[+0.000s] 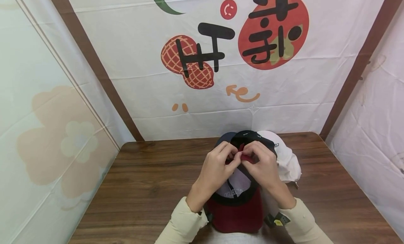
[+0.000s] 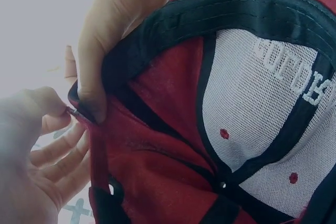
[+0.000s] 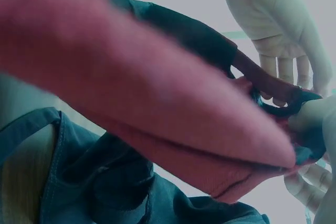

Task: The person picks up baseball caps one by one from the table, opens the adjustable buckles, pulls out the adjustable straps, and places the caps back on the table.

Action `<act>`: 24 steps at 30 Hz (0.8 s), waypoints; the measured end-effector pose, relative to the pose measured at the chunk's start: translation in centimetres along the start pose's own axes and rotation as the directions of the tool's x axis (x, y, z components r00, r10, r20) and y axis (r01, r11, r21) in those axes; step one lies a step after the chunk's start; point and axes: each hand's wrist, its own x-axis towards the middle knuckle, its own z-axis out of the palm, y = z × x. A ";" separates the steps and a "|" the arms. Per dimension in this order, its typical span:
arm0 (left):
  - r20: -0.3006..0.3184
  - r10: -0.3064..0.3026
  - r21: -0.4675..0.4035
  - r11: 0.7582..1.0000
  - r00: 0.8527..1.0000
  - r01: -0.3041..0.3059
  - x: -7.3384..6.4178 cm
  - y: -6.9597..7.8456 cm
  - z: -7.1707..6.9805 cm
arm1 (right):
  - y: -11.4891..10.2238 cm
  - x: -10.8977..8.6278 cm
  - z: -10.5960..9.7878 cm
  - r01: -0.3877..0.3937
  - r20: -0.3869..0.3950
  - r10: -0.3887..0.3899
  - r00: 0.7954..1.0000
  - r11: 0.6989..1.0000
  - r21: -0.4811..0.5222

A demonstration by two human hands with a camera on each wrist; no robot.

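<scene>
A dark red baseball cap (image 1: 236,216) is held brim toward me, its inside facing up. White mesh (image 2: 236,77) with raised lettering and a black sweatband (image 2: 252,9) show inside it. At the cap's far, back end, my left hand (image 1: 217,167) pinches the adjusting strap between thumb and fingers. Opposite it, my right hand (image 1: 262,165) pinches the same strap, the fingertips of both hands nearly meeting. The left wrist view shows the red strap (image 2: 98,156) with a small metal buckle (image 2: 76,112) by the fingertips. Fingers partly cover the fastening.
Behind the hands, a navy cap (image 1: 224,138), a black cap (image 1: 249,134) and a white cap (image 1: 287,163) lie close together on the wooden table (image 1: 151,188). A printed cloth (image 1: 142,86) hangs along the table's back edge, with pale cloth on both sides.
</scene>
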 end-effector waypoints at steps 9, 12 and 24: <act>0.023 -0.058 -0.021 0.998 0.998 0.059 -0.1 0.1 -0.3 | 0.1 0.2 -0.3 0.101 0.070 -0.098 0.993 0.995 -0.027; 0.026 -0.053 -0.022 0.998 0.998 0.053 -0.1 0.1 -0.4 | 0.3 0.2 -0.4 0.140 0.067 -0.139 0.988 0.990 -0.013; 0.003 -0.038 -0.060 0.997 0.999 0.038 -0.1 0.2 -0.5 | 0.3 0.3 -0.2 0.219 0.008 -0.219 0.976 0.975 0.033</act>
